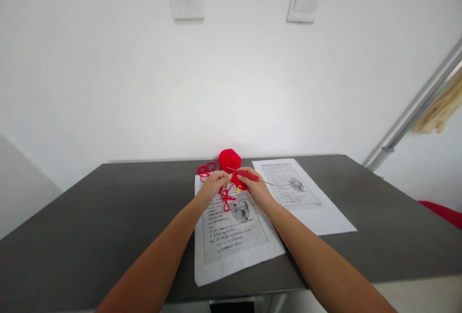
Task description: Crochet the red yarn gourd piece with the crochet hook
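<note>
My right hand point(255, 188) is closed around a crochet hook point(248, 175) with a red handle; its thin metal ends point up-left and down-right. Beneath the handle, against the right fingers, is a small red crocheted piece point(237, 180) with a yellow stitch marker point(238, 189) hanging at its lower edge. My left hand point(214, 186) pinches red yarn just left of the piece; the exact spot between its fingertips is hard to make out. A tied tangle of red yarn point(226, 199) lies below, over the printed sheet point(238, 250).
Behind the hands a red yarn ball point(229, 158) rests near the wall, with loose yarn loops point(204, 172) to its left. Another printed sheet point(306, 207) lies at right on the dark table point(144, 216). Beyond the table's right side are a metal pole point(415, 115) and a red object point(442, 213).
</note>
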A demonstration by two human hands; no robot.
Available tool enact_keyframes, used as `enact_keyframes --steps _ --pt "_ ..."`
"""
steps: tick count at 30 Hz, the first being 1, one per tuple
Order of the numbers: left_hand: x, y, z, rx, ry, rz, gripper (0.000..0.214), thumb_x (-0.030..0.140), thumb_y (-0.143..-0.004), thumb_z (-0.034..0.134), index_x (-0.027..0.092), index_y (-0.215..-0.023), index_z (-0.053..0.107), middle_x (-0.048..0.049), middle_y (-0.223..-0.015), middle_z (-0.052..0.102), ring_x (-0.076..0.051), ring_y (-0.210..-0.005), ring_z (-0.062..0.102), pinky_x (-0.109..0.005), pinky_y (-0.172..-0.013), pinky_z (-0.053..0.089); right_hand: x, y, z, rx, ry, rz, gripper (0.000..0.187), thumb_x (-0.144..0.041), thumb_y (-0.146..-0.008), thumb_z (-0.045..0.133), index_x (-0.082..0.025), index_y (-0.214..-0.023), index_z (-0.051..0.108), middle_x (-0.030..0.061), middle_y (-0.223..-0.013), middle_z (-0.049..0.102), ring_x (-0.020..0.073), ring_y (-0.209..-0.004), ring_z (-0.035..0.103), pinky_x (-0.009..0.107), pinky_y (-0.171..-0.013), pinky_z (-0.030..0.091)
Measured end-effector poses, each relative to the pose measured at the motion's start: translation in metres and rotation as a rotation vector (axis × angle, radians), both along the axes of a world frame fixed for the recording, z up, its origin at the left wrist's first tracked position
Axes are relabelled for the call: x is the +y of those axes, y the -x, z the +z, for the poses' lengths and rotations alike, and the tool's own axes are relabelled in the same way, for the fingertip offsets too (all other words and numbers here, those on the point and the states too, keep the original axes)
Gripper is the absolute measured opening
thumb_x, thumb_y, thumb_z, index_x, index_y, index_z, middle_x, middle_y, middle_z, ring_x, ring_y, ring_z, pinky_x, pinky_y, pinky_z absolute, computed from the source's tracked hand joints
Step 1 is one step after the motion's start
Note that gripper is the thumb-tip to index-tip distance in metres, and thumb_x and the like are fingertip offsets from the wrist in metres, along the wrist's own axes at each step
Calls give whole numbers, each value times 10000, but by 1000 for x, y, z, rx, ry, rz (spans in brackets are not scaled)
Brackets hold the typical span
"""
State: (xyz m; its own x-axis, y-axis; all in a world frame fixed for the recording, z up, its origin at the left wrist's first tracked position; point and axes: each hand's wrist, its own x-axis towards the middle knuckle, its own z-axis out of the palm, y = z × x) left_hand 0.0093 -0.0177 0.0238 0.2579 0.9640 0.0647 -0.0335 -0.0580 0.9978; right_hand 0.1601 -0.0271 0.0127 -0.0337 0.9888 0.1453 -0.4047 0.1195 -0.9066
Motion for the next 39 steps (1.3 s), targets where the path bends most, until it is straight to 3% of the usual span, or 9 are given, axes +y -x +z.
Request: enact_keyframes --steps 5,8,10,18,23,27,29,33,39 --pt "-4 1 9 -260 -50 184 262 360 -661 693 157 -571 554 -7 -644 596 -99 -601 480 -220 -566 353 -2 5 2 173 113 17 167 -176 -554 766 -180 -678 655 -41 -619 634 97 -587 552 217 -578 424" --pt "-7 -1 13 -451 44 90 257 352 -677 696 154 -611 545 -32 -732 638 -102 -610 507 -215 -536 356 -5 9 3 241 152 45 154 -138 -539 759 -168 -659 669 -20 -643 662 106 -614 587 218 -590 461" --pt "-7 -2 13 -504 109 33 252 342 -682 697 152 -631 539 -17 -666 609 -88 -545 479 -207 -493 340 -6 11 3 303 201 77 153 -97 -525 748 -152 -652 683 0 -644 675 107 -596 595 217 -567 476" --pt "-2 3 13 -486 172 26 266 286 -669 708 156 -605 485 26 -531 501 -56 -445 397 -174 -433 300 -5 11 1 387 271 94 108 -69 -538 729 -134 -611 683 -2 -587 661 82 -500 570 194 -498 494" --pt "-4 0 13 -508 77 28 287 316 -670 711 162 -591 481 24 -547 508 -68 -477 425 -192 -461 329 -10 11 6 390 219 121 150 -70 -566 737 -161 -662 665 -16 -649 670 84 -543 582 186 -506 488" --pt "-8 -6 13 -453 52 52 316 389 -667 723 159 -600 517 18 -583 532 -79 -524 460 -214 -525 377 -16 11 13 388 96 165 244 -89 -581 752 -194 -766 634 -21 -749 681 109 -690 629 208 -647 502" --pt "-10 -8 13 -360 37 61 334 431 -661 723 159 -606 538 20 -582 532 -84 -534 460 -225 -545 384 -19 11 16 347 59 188 289 -115 -592 769 -211 -815 612 -26 -788 681 119 -746 633 233 -725 491" --pt "-11 -7 14 -140 -63 83 272 362 -630 745 159 -611 565 35 -551 530 -86 -538 455 -226 -562 370 -20 12 15 207 4 137 244 -275 -647 770 -213 -802 592 -45 -722 626 110 -672 571 227 -661 439" --pt "-10 -4 17 -96 -51 108 193 194 -539 724 166 -657 574 27 -615 599 -109 -595 526 -236 -602 403 -17 8 12 -177 -137 -61 222 -433 -788 620 -211 -776 624 -22 -737 602 137 -689 518 248 -662 397"
